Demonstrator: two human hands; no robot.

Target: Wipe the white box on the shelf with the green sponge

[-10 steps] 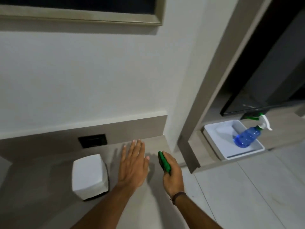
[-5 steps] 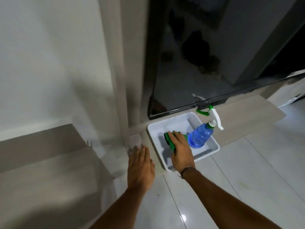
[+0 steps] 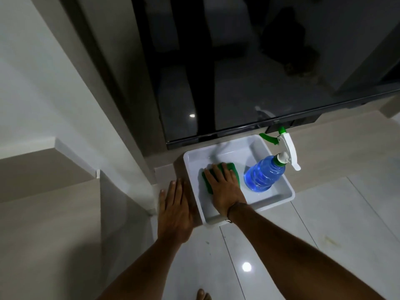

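The right hand (image 3: 225,187) lies flat, fingers spread, pressing the green sponge (image 3: 232,169) onto the floor of a white tray (image 3: 279,193) on the low ledge; it presses rather than pinches. The left hand (image 3: 175,213) rests open and flat at about nine o'clock from the tray, just beside its left rim. A blue spray bottle (image 3: 263,173) leans in the tray at three o'clock from the sponge, near but apart. The white box to be wiped is not in view here, so I cannot place it. The sponge looks to be going down in the tray, whether to wet it or to leave it, I cannot tell. Keeping the palm level and clear of the bottle avoids tipping it.
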